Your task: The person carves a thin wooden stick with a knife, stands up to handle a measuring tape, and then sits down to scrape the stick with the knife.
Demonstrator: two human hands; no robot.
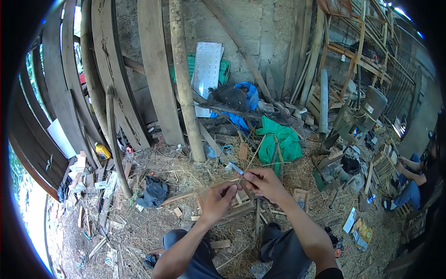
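Note:
My left hand [217, 201] is closed in a pinch on a thin wooden strip [239, 182], in front of my chest. Close beside it, my right hand [268, 184] is wrapped round a slim white and blue tool [236, 168] that looks like a cutter knife. Its pale end sticks out past the fingers, up and to the left. The fingertips of both hands nearly meet at the strip. Below them a low wooden frame [239, 210] stands on the ground between my knees; my forearms partly cover it.
Wood scraps and shavings litter the ground. A green plastic sheet [278, 142] lies ahead, beside a blue tarp [246, 95]. A bamboo post [185, 88] rises in front. At left are a black bag [154, 191] and a yellow bottle [102, 151]. Another person [416, 174] sits at right.

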